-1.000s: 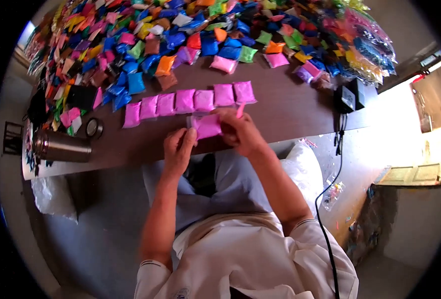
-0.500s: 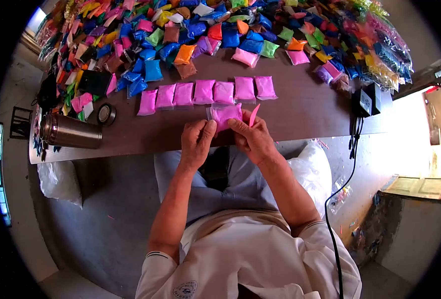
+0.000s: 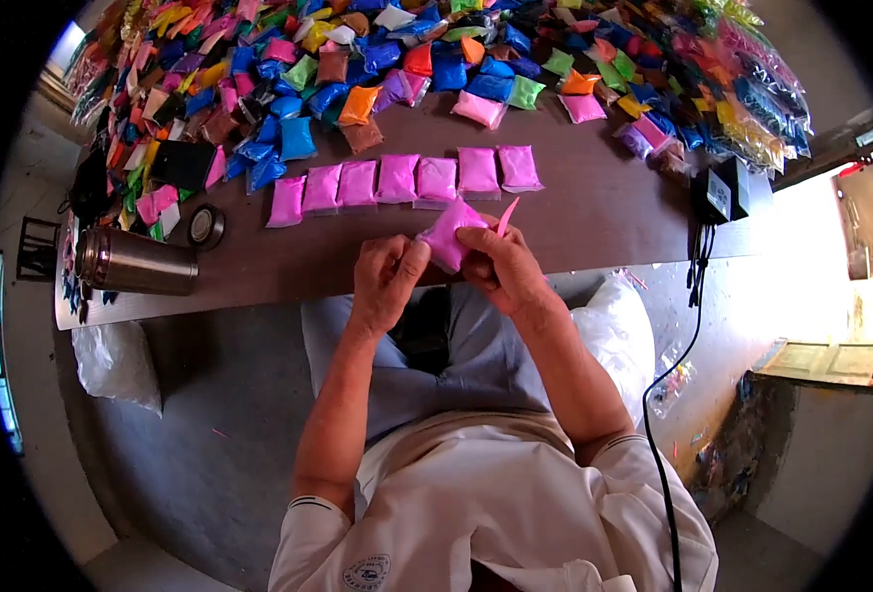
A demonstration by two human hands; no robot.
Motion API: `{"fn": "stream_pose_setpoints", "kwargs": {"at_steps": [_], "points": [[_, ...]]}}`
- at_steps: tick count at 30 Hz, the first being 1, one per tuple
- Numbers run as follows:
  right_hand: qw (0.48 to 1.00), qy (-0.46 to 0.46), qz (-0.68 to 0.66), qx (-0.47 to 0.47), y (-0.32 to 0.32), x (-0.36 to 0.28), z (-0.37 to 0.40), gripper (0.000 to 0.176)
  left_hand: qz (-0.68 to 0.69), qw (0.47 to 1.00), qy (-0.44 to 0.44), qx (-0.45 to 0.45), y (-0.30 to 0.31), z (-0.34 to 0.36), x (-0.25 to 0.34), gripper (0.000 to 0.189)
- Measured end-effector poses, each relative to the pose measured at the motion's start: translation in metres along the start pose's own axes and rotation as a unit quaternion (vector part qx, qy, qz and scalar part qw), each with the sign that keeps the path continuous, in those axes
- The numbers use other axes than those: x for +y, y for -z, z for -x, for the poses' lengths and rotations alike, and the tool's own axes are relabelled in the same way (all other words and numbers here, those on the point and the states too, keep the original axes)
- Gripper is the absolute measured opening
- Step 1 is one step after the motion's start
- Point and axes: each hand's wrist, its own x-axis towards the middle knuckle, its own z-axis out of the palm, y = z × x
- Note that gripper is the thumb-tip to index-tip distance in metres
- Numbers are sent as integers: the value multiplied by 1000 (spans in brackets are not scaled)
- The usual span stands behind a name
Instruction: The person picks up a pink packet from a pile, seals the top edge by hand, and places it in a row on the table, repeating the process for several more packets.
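Observation:
Above the table's near edge, a bright pink packet is held tilted, one corner upward, between my two hands. My left hand is closed, its thumb and forefinger pinching the packet's left corner. My right hand grips the right side with the thumb lying over the front. A thin pink pointed strip, like a small plastic blade, sticks up from between the right fingers. Just beyond, several similar pink packets lie side by side in a row. The fingers behind the packet are hidden.
A heap of colourful packets covers the back of the brown table. At left are a steel flask, its lid and a black box. A black adapter with a hanging cable stands at right.
The packet has been turned in my hands, from lying nearly level to standing corner-up. My right thumb has stayed on it. The view has shifted slightly.

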Motion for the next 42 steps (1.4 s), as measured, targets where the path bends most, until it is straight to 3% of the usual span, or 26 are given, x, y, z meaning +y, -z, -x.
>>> {"fn": "stream_pose_setpoints", "kwargs": {"at_steps": [10, 12, 14, 19, 24, 31, 33, 36, 39, 42], "points": [[997, 8, 77, -17, 5, 7, -7, 12, -32, 998, -47, 1, -3, -1, 6, 34], [994, 4, 104, -13, 4, 9, -6, 14, 40, 999, -22, -4, -6, -1, 10, 34], [986, 53, 159, -15, -3, 10, -5, 14, 14, 999, -40, -9, -4, -1, 0, 33], [983, 76, 163, -23, -1, 14, -8, 15, -8, 999, -40, -35, -2, -1, 3, 33], [989, 50, 136, 6, -5, 9, -5, 18, -1, 995, -92, 31, -7, -2, 3, 31], [987, 95, 125, 45, -12, 14, -2, 22, -57, 995, -85, -6, 1, 1, 11, 32], [988, 94, 113, 43, -13, 14, -2, 22, 12, 1000, -10, -25, 1, 1, 16, 32], [986, 83, 137, 47, -15, 11, -3, 21, -16, 998, -64, 7, -3, 1, 10, 32], [978, 88, 178, 65, -15, 14, -5, 20, -46, 996, -61, -37, 0, 1, 2, 33], [982, 99, 156, 43, -12, 13, -3, 17, -42, 998, -51, -24, 0, 2, 3, 34]]}}
